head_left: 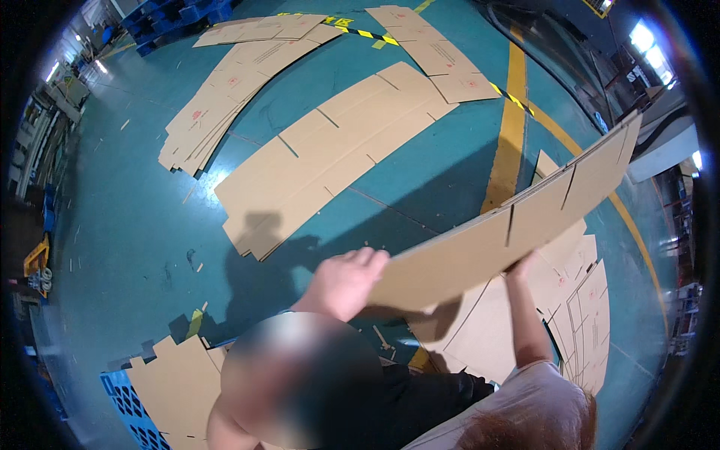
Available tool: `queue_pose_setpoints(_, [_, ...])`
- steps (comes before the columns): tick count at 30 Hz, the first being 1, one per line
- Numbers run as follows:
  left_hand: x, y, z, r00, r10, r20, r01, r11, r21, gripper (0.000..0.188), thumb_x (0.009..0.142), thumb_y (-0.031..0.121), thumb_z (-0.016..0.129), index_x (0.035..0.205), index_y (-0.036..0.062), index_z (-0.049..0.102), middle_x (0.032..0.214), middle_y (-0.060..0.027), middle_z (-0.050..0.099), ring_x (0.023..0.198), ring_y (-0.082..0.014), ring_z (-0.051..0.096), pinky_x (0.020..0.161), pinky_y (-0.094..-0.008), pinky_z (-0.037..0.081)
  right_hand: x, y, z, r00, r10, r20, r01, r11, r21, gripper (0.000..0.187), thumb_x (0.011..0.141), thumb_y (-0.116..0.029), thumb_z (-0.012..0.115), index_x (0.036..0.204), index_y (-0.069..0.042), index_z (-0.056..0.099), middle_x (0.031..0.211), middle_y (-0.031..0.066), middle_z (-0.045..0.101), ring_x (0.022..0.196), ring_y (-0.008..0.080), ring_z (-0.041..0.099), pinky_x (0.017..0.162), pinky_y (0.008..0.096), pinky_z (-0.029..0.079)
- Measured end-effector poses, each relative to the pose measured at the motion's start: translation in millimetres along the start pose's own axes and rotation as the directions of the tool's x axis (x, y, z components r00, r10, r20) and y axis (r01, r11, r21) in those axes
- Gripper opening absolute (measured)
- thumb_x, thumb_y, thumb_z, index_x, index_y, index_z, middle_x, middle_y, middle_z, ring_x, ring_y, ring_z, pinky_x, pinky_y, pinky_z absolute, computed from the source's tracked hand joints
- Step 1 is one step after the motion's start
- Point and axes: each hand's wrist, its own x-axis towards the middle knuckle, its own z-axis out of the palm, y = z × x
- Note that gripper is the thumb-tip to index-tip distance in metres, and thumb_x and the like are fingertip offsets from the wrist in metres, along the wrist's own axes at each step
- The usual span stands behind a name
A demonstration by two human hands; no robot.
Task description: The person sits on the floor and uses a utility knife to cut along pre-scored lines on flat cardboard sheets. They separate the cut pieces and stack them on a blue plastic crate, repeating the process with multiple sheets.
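Observation:
A long stack of brown cardboard sheets (480, 247) with dark slots is held tilted above the floor, slanting up to the right. My left hand (343, 283) is closed round its near left end, fingers curled over the top corner. At the lower edge, right of the middle, my right hand (520, 267) grips the same stack from below; its fingertips are partly hidden by the cardboard. A blurred patch covers much of my left forearm. Below the held stack lie more flat cardboard sheets (480, 322), and others fan out beside my right arm.
Ahead on the green floor lies a long slotted cardboard stack (330, 150). Further stacks lie at the far left (232, 82) and far right (439, 56). A blue pallet (124, 401) bears cardboard at the near left. Yellow floor lines (504, 157) run on the right.

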Motion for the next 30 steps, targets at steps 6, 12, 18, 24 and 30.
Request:
queue_pose_setpoints(6, [-44, -25, 26, 0.991, -0.061, 0.117, 0.067, 0.996, -0.053, 0.029, 0.086, 0.023, 0.060, 0.110, 0.0072, 0.055, 0.101, -0.0108, 0.058, 0.096, -0.0292, 0.059, 0.082, -0.0393, 0.049, 78, -95, -211, 0.824, -0.347, -0.448, -0.525, -0.168, -0.834, 0.077, 0.085, -0.063, 0.048, 0.125, 0.003, 0.046, 0.116, 0.0229, 0.055, 0.106, 0.0330, 0.055, 0.088, 0.0444, 0.045])
queue_pose_setpoints(12, [-219, -80, 17, 0.845, -0.468, -0.260, 0.509, 0.852, 0.122, 0.031, 0.078, 0.016, 0.065, 0.105, 0.0029, 0.059, 0.112, -0.0155, 0.058, 0.104, -0.0338, 0.055, 0.093, -0.0429, 0.042, 102, 30, -44, 0.761, -0.273, 0.589, 0.551, -0.207, -0.808, 0.038, 0.085, -0.024, 0.062, 0.115, -0.002, 0.056, 0.109, 0.0218, 0.057, 0.097, 0.0347, 0.056, 0.087, 0.0424, 0.045])
queue_pose_setpoints(18, [-416, -27, 52, 0.394, -0.875, -0.282, 0.888, 0.442, -0.129, 0.040, 0.083, 0.018, 0.061, 0.118, -0.0009, 0.052, 0.120, -0.0198, 0.051, 0.111, -0.0380, 0.048, 0.096, -0.0442, 0.039, -128, 207, 229, 0.216, 0.548, 0.808, 0.728, 0.461, -0.507, 0.029, 0.089, -0.020, 0.059, 0.111, -0.002, 0.057, 0.096, 0.0182, 0.062, 0.090, 0.0295, 0.061, 0.083, 0.0362, 0.048])
queue_pose_setpoints(24, [-535, 53, 104, 0.176, -0.901, -0.397, 0.983, 0.180, 0.028, 0.050, 0.090, 0.023, 0.056, 0.131, -0.0013, 0.042, 0.137, -0.0218, 0.039, 0.124, -0.0394, 0.038, 0.104, -0.0468, 0.033, -269, 250, 264, -0.288, 0.726, 0.624, 0.903, 0.423, -0.076, 0.029, 0.084, -0.015, 0.063, 0.110, -0.005, 0.056, 0.108, 0.0174, 0.052, 0.100, 0.0355, 0.054, 0.087, 0.0406, 0.045])
queue_pose_setpoints(30, [-589, 67, 177, 0.094, -0.942, -0.321, 0.995, 0.102, -0.010, 0.065, 0.085, 0.027, 0.061, 0.140, 0.0046, 0.036, 0.149, -0.0184, 0.027, 0.140, -0.0315, 0.023, 0.114, -0.0495, 0.015, -313, 257, 201, -0.437, 0.630, 0.642, 0.888, 0.414, 0.199, 0.038, 0.081, -0.014, 0.067, 0.116, -0.007, 0.053, 0.113, 0.0173, 0.049, 0.109, 0.0364, 0.048, 0.091, 0.0425, 0.042])
